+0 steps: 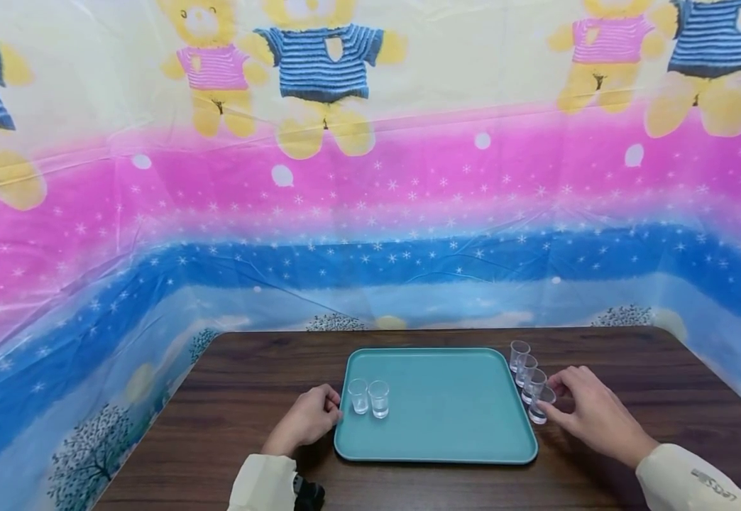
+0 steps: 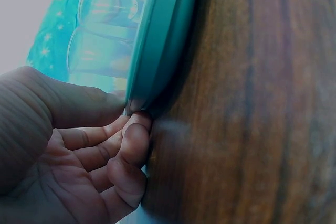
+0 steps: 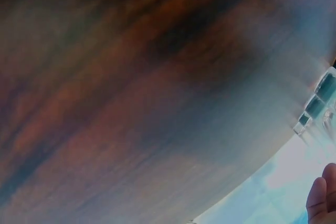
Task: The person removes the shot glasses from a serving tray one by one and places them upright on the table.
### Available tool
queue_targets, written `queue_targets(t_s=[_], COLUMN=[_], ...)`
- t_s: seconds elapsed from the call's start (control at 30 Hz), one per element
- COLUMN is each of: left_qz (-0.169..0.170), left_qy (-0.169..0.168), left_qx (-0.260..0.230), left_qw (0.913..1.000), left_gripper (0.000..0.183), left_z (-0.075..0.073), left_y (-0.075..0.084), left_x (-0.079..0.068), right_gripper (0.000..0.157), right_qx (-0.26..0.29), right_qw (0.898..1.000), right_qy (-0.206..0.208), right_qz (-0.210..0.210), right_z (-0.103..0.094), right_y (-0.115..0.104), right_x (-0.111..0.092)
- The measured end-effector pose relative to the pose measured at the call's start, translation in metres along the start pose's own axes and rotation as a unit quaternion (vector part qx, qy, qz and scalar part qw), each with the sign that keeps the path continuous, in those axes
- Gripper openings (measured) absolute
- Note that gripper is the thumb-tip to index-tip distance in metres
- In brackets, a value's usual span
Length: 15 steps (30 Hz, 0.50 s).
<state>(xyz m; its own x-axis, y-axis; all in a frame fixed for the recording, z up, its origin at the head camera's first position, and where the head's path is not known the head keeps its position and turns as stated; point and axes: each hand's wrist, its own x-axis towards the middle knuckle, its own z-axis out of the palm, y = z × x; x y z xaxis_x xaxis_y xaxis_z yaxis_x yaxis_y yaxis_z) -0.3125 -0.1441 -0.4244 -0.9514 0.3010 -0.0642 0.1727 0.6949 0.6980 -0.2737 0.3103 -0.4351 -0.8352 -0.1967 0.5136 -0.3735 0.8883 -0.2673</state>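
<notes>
A green tray (image 1: 447, 404) lies on the brown table. My left hand (image 1: 313, 417) grips its left rim, the thumb above and the curled fingers against the underside in the left wrist view. Near that rim, two clear shot glasses stand side by side on the tray, the left glass (image 1: 358, 397) and the right glass (image 1: 380, 400). Several more shot glasses, among them the farthest one (image 1: 519, 355), line the tray's right edge. At the near end of this row, my right hand (image 1: 594, 415) pinches the closest shot glass (image 1: 539, 411) between thumb and index finger.
The wooden table top (image 1: 262, 362) extends around the tray on all sides. Behind it hangs a printed cloth (image 1: 370, 262) with bears and snowflakes, which also wraps the left and right sides. A black strap (image 1: 309, 493) shows at the left wrist.
</notes>
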Motion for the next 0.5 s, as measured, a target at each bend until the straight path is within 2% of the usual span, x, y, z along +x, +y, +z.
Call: queue_targets(t_s=[0.23,0.5], left_qz=[-0.001,0.015], left_qy=[-0.004,0.006], left_qx=[-0.005,-0.007], left_qw=[1.0,0.9999], left_gripper=[0.012,0.013], left_z=[-0.001,0.0], left_y=[-0.001,-0.001], left_x=[0.0,-0.003], right_gripper=[0.036,0.031], right_qx=[-0.001,0.038], right_qw=[0.999,0.997], right_qy=[0.021,-0.002], right_qz=[-0.037,-0.07], right_z=[-0.002,0.008], right_y=[-0.01,-0.036], right_x=[0.011,0.027])
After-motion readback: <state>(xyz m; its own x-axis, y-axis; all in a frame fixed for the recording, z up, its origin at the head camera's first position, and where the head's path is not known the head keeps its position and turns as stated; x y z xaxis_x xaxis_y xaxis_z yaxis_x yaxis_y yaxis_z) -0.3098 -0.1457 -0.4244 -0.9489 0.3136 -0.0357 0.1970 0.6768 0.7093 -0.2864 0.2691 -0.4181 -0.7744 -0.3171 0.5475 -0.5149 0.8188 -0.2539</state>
